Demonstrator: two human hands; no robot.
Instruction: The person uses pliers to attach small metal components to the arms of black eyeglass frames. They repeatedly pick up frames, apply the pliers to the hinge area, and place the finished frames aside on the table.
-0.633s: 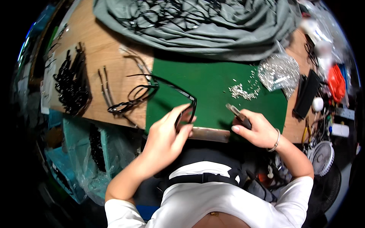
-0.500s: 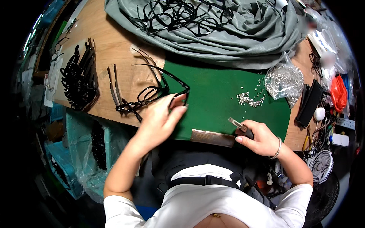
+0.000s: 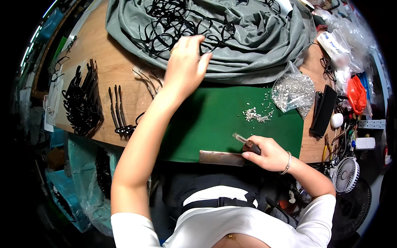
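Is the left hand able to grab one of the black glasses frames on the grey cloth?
Probably yes. The left hand is stretched out right over the black glasses frames piled on the grey cloth, fingers spread, and nothing lies between them.

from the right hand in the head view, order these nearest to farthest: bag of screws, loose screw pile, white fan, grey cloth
1. Loose screw pile, just above the right hand on the green mat.
2. Bag of screws, up and right.
3. White fan, at the right; too close to call with the bag.
4. Grey cloth, top.
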